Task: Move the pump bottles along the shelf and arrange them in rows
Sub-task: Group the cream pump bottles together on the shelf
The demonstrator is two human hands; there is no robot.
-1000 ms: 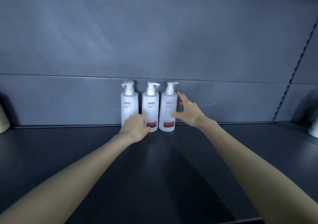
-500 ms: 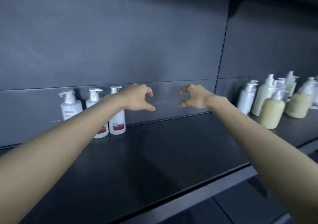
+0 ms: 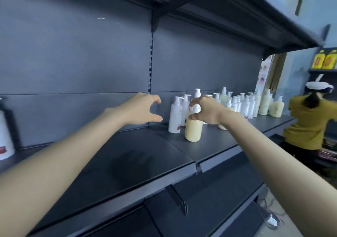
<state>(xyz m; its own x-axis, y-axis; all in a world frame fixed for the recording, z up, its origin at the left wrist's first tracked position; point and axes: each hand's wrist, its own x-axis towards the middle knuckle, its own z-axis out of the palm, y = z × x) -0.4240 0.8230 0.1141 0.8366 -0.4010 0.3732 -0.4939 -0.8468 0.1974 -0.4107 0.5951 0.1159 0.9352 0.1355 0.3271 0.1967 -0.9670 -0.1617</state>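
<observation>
Shelf (image 3: 127, 154) of dark metal carries a crowd of pump bottles (image 3: 246, 105) at its right end; a white pump bottle (image 3: 174, 120) and a cream pump bottle (image 3: 193, 130) stand nearest. Left hand (image 3: 140, 109) hovers just left of them, thumb and fingers spread in a curve, holding nothing. Right hand (image 3: 206, 111) is shaped likewise, framing the cream pump bottle's neck; contact cannot be determined.

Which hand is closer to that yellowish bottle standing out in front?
The right. The right hand curves round the pump neck of the yellowish bottle, though I can't tell if it touches. The left hand hovers off to its left, clearly apart.
</observation>
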